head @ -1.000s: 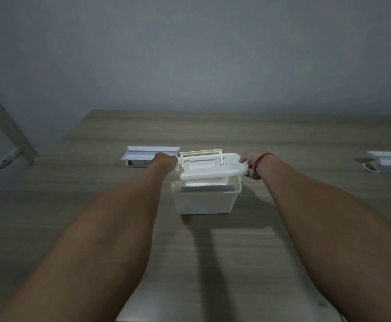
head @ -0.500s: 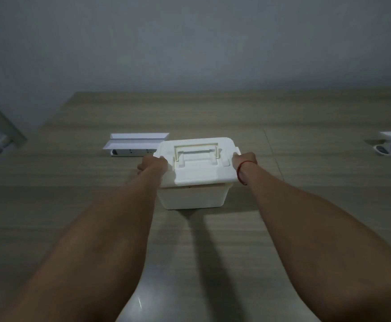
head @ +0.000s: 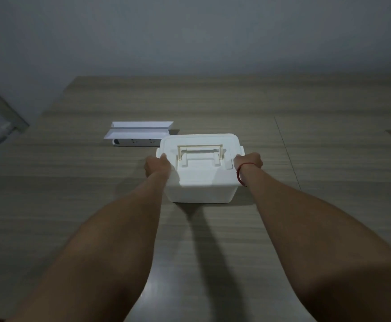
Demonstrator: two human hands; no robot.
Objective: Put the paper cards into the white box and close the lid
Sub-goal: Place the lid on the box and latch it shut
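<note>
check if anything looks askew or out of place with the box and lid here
Nothing stands out. The lid sits level and square on the white box, its handle folded flat, with the left hand and right hand at its ends.

Your bench [head: 306, 140] is brown wood with long stripes running sideways, and a thin dark line crosses it a little to the right of your hands. Behind the bench you see a plain grey wall [head: 190, 36]. The room is dim. Beyond your left hand a white socket box [head: 137, 133] lies flat on the bench. Far out to the left, a pale slanted bar [head: 1, 108] leans against the wall.
</note>
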